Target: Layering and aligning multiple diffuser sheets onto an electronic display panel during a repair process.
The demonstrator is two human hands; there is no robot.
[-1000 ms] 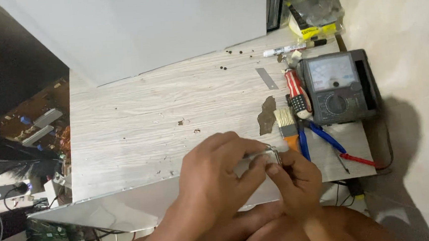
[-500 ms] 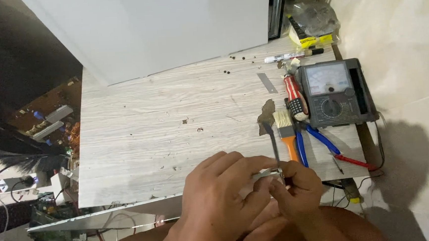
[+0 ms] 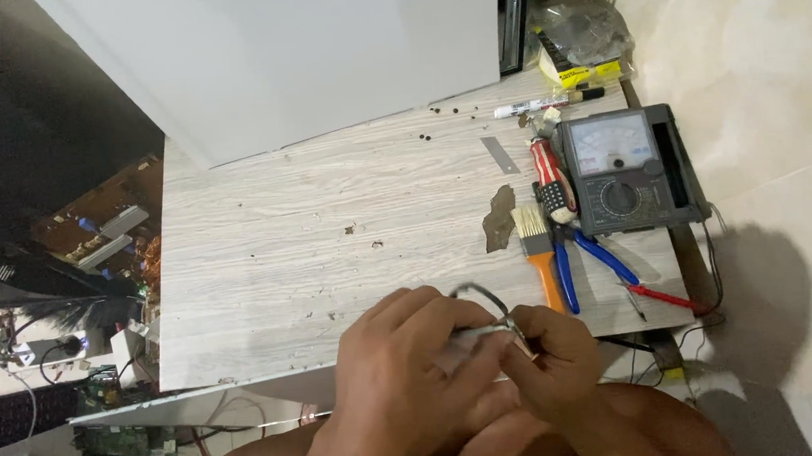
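Pale bench [image 3: 331, 223]; low centre, our left hand [image 3: 415, 378] and right hand [image 3: 550, 360] meet, both pinching a small metal part [image 3: 487, 331] between them.

Brightness: I see a bright middle. The wooden table [image 3: 331, 223] and the white panel [image 3: 320, 45] are well lit.
Dark spots: The far left side is very dark, almost black.
Light source: It seems to come from above; I can't see a lamp.
Shadows: A soft grey shadow lies on the pale floor [image 3: 776, 140] at the right.
Glare: The meter [image 3: 620, 168] face shines a little.
Blur: My left hand [image 3: 415, 378] and right hand [image 3: 550, 360] look a bit soft. The small thing between them is too blurry to tell.
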